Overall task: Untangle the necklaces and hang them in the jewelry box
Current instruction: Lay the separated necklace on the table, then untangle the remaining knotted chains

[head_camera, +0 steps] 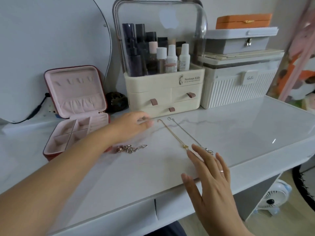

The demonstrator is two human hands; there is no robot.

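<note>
Though small, "Serious Life" on organizer (pixel 163 92).

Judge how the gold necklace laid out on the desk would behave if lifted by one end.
Probably floppy: the gold necklace is a thin chain, straight only because the desk supports it. Its small pendant would likely swing below. On the glossy desk it should slide easily, and might snag the silver necklace close beside it.

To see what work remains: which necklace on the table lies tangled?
The rose-and-silver heap by the jewelry box; the gold chain and silver chain lie stretched straight.
</note>
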